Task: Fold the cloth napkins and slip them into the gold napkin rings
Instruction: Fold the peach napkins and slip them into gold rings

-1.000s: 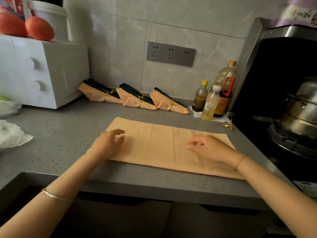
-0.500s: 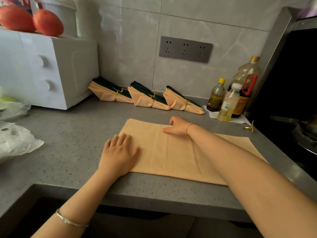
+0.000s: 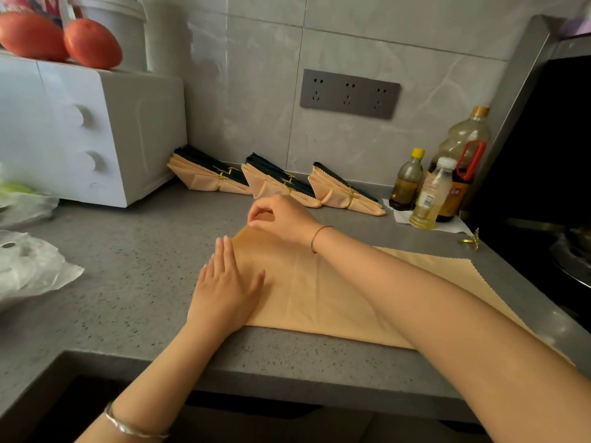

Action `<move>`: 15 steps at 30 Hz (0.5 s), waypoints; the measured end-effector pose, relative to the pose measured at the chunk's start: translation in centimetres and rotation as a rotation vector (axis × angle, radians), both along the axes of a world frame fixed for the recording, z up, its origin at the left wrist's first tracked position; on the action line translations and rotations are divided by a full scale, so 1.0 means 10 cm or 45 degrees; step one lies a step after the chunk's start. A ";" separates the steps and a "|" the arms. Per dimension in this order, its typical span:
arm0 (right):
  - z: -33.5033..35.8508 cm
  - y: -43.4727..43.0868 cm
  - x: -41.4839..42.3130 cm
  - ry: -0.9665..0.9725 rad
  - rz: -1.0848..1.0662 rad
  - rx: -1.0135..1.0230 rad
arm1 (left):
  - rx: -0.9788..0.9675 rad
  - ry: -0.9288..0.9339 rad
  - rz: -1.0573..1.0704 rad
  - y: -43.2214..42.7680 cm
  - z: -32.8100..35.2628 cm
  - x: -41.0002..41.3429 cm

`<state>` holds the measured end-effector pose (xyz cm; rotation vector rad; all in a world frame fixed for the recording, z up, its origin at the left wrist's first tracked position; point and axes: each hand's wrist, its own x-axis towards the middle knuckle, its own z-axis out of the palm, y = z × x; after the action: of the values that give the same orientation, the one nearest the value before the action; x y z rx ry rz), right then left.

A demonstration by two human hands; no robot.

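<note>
A crumpled plastic bag (image 3: 32, 270) lies at the far left of the grey desk (image 3: 134, 282), beside a white appliance (image 3: 96, 132) with two round knobs and two tomatoes (image 3: 92, 43) on top. Against the tiled wall lean three finished bundles (image 3: 278, 183) of folded peach and dark napkins, each cinched with a gold ring.

The left hand (image 3: 227, 289) lies flat on the left edge of the peach napkin (image 3: 319, 292), its grip fully open, fingers straight and pressing the cloth down. The napkin is spread along the desk's front edge. The right hand (image 3: 281, 219) reaches across, its grip closed in a pinch on the napkin's far left corner, which is raised off the desk.

A three-outlet socket strip (image 3: 350, 93) sits on the wall above. Further right stand three bottles (image 3: 431, 193) of oil or sauce; their labels are too small to read. A loose gold napkin ring (image 3: 470, 241) lies just past the napkin's right corner.
</note>
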<state>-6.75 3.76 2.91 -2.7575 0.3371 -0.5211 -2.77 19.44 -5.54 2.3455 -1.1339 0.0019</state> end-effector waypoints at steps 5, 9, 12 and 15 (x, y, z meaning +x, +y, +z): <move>0.12 0.09 -0.60 -0.127 0.024 -0.162 | -0.165 0.082 -0.051 0.03 0.06 -0.03; 0.13 0.11 -1.13 -0.122 -0.009 -0.157 | -0.137 0.016 -0.152 0.12 0.22 -0.09; 0.09 0.14 -1.52 -0.146 -0.002 -0.172 | 0.016 -0.100 -0.258 0.15 0.30 -0.24; -0.11 0.17 -1.82 -0.144 0.040 -0.080 | 0.241 -0.224 -0.377 0.17 0.25 -0.41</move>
<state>-24.98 5.50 1.77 -2.7734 0.2548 -0.6876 -6.83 21.18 -3.05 2.3506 -1.6237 -0.0057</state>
